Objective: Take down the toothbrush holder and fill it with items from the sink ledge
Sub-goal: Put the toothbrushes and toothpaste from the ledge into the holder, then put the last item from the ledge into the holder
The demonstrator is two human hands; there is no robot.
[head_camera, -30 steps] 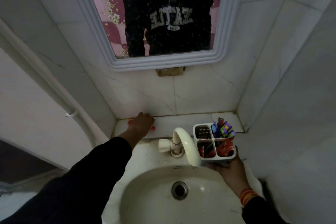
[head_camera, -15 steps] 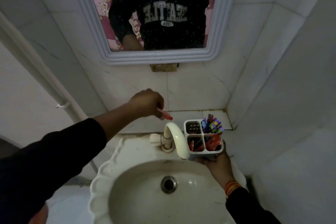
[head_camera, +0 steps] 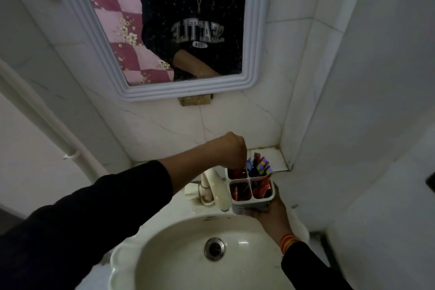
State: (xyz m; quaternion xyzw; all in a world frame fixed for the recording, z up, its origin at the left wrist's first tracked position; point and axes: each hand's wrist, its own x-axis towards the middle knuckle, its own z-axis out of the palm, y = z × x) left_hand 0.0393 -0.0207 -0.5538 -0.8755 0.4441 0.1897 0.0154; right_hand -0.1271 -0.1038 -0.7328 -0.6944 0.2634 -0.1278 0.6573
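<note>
A white toothbrush holder [head_camera: 254, 205] with four compartments rests in my right hand [head_camera: 270, 214], held from below beside the tap. Its compartments hold red and dark items, and purple and blue pieces stick up from the back right one. My left hand [head_camera: 231, 149] hovers over the back left compartment, fingers pinched downward on a red item [head_camera: 235, 173] whose lower end is inside that compartment. The sink ledge [head_camera: 270, 158] behind the holder shows bare tile.
A cream tap [head_camera: 217, 192] curves over the basin [head_camera: 164, 254] just left of the holder. A mirror [head_camera: 164, 30] hangs on the wall above. A white pipe [head_camera: 58, 139] runs down the left wall. Tiled walls close in on the right.
My left hand lifted the red item off the ledge, carried it right and lowered it into the holder's back left compartment. My right hand kept the holder steady.
</note>
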